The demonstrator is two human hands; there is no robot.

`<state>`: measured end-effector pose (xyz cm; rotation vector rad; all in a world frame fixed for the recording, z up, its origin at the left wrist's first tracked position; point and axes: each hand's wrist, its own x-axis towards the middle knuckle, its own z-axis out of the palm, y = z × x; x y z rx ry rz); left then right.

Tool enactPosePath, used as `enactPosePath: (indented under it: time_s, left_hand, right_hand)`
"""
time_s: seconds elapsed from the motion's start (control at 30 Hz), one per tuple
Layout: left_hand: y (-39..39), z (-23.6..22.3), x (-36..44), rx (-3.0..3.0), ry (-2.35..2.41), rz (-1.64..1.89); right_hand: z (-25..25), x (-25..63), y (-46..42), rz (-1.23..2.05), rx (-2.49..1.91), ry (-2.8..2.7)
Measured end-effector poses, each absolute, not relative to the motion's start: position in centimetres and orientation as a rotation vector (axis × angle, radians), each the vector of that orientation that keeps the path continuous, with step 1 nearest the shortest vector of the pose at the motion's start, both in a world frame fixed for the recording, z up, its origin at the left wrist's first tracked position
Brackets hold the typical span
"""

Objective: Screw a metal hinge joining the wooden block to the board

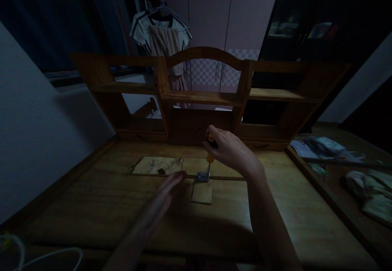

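Observation:
My right hand [228, 150] is closed round the yellow and black handle of a screwdriver [210, 150], held upright. Its tip stands on a small metal hinge [203, 176] that joins a small wooden piece [202, 192] to a long flat board [171, 166] on the wooden desk [107, 205]. My left hand [168, 187] lies just left of the hinge with fingers stretched out flat, blurred by motion, and holds nothing.
A wooden shelf unit [202, 95] stands at the back of the desk. Papers and cloth [333, 148] lie on a surface to the right. White cable [45, 254] curls at the lower left. Clothes hang on a hanger [161, 30] behind.

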<state>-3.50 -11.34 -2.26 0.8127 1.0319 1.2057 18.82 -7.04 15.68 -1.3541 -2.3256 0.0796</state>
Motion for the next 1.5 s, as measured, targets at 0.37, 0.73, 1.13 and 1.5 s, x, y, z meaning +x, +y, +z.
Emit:
enactPosePath:
  time_s: [0.37, 0.73, 1.13, 1.5]
  left_hand:
    - [-14.9, -2.7, -4.2, 0.282, 0.876, 0.868]
    - [-14.2, -2.6, -0.2, 0.507, 0.968, 0.995]
    - [-14.5, -5.0, 1.7, 0.605, 0.993, 1.105]
    - [-14.0, -6.2, 2.1, 0.766, 1.046, 1.249]
  right_hand:
    - [15.4, 18.8, -7.0, 0.024, -1.361, -2.33]
    - [15.7, 18.9, -7.1, 0.082, -1.359, -2.315]
    - [15.3, 19.2, -6.8, 0.065, -1.358, -2.318]
    - [15.8, 19.5, -6.9, 0.136, -1.35, -2.329]
